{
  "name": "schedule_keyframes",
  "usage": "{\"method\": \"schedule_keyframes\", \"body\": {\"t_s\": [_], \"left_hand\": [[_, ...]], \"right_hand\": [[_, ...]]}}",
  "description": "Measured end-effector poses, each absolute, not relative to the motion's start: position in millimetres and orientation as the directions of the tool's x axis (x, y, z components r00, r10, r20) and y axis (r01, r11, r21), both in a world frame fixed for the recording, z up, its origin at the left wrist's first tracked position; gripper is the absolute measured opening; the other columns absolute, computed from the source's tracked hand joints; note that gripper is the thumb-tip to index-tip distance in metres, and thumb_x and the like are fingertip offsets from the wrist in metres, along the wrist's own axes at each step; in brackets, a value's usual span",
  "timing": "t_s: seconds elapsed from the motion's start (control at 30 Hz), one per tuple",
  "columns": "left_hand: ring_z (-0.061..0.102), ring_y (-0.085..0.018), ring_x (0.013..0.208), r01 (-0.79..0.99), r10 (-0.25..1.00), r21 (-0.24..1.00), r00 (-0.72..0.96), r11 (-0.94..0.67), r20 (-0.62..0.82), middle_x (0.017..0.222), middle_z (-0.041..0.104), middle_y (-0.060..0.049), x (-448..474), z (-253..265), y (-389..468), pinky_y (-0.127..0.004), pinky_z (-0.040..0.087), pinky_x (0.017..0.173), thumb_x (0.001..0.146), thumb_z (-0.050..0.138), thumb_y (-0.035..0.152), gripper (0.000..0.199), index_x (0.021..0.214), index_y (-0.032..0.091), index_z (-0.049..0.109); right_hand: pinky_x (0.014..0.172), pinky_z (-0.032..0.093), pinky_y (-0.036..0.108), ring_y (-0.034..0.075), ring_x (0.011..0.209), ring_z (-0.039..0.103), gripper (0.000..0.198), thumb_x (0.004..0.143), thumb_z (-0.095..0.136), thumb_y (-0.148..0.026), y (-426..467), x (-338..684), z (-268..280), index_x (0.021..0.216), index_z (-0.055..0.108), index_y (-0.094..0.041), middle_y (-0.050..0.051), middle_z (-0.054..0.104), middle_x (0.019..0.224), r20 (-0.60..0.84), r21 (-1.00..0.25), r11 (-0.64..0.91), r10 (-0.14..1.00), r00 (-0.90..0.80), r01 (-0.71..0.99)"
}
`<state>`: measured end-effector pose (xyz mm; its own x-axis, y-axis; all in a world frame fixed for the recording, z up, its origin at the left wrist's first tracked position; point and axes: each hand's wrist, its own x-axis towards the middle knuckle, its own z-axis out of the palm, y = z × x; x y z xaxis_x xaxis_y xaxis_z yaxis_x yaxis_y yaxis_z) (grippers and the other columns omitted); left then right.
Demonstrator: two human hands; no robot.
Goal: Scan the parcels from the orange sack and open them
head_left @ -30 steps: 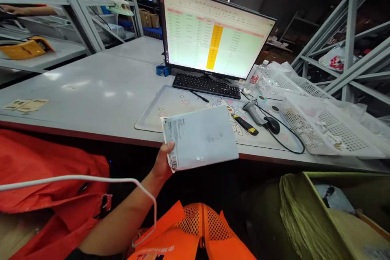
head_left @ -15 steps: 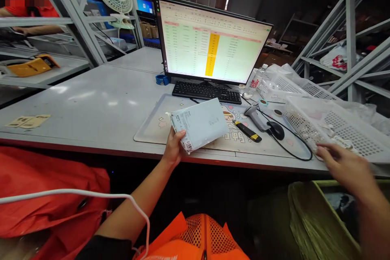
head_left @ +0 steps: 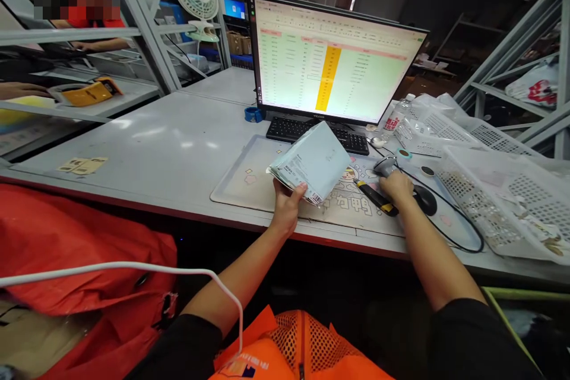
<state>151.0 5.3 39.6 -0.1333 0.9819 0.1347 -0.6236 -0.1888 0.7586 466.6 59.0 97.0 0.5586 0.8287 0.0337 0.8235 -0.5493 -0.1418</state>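
My left hand [head_left: 287, 205] grips a pale blue, plastic-wrapped box [head_left: 314, 160] by its lower left corner, thumb on top. The box is tilted above the desk mat [head_left: 243, 175], and printed text and a barcode label show along its near side. Farther right, my right hand [head_left: 397, 187] is closed round the handle of a grey barcode scanner [head_left: 385, 163], whose head points away from me. A black and yellow box cutter [head_left: 376, 197] lies on the mat just left of that hand. The black mouse [head_left: 425, 199] is to its right.
Behind the box are a keyboard [head_left: 289, 129] and a monitor [head_left: 333, 65] showing a spreadsheet. White perforated baskets [head_left: 503, 202] stand on the right, with a bottle [head_left: 398, 113] behind. A blue tape roll [head_left: 253, 114] sits left of the keyboard. Another person's arm [head_left: 102, 44] is beyond the shelf frame.
My right hand has moved left from the basket's edge and taken hold of the barcode scanner. The box in my left hand has turned and tilted slightly. The camera view has shifted left.
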Motion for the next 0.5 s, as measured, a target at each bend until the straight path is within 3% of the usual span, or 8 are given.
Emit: {"method": "schedule_keyframes", "body": {"t_s": [0.1,0.2,0.33,0.5], "left_hand": [[0.057,-0.029,0.140,-0.554,0.968,0.797,-0.191,-0.241,0.160,0.147,0.058,-0.011,153.6,35.3,11.5,-0.045,0.046,0.122,0.077,0.091,0.042,0.076,0.135,0.025,0.045],[0.059,-0.029,0.136,-0.490,0.958,0.829,-0.225,-0.269,0.179,0.144,0.059,-0.013,155.5,31.5,17.9,-0.044,0.047,0.120,0.080,0.090,0.042,0.074,0.134,0.023,0.045],[0.062,-0.029,0.132,-0.465,0.962,0.852,-0.230,-0.243,0.149,0.139,0.062,-0.013,161.3,28.4,22.0,-0.042,0.049,0.117,0.079,0.088,0.044,0.072,0.132,0.022,0.045],[0.063,-0.029,0.131,-0.479,0.969,0.852,-0.222,-0.209,0.113,0.139,0.063,-0.014,162.1,28.0,19.4,-0.042,0.050,0.115,0.079,0.088,0.045,0.072,0.132,0.021,0.047]], "right_hand": [[0.073,0.057,0.038,0.030,0.085,0.074,0.041,0.095,0.062,-0.043,32.8,467.3,127.4,0.116,0.074,-0.010,0.017,0.075,0.094,-0.031,-0.275,-0.427,0.900,0.436,0.862],[0.051,0.044,0.028,0.017,0.056,0.059,0.039,0.089,0.069,-0.051,-13.0,459.3,163.7,0.107,0.076,-0.018,0.004,0.069,0.074,-0.111,-0.513,-0.148,0.988,0.106,0.846],[0.064,0.051,0.028,0.019,0.071,0.064,0.028,0.087,0.075,-0.046,-65.8,431.9,198.4,0.099,0.078,-0.021,0.001,0.074,0.084,-0.099,-0.566,0.149,0.964,-0.246,0.811],[0.069,0.052,0.028,0.020,0.076,0.067,0.021,0.089,0.073,-0.043,-70.0,417.4,202.7,0.092,0.076,-0.022,0.000,0.075,0.083,-0.050,-0.522,0.214,0.959,-0.280,0.825]]}}
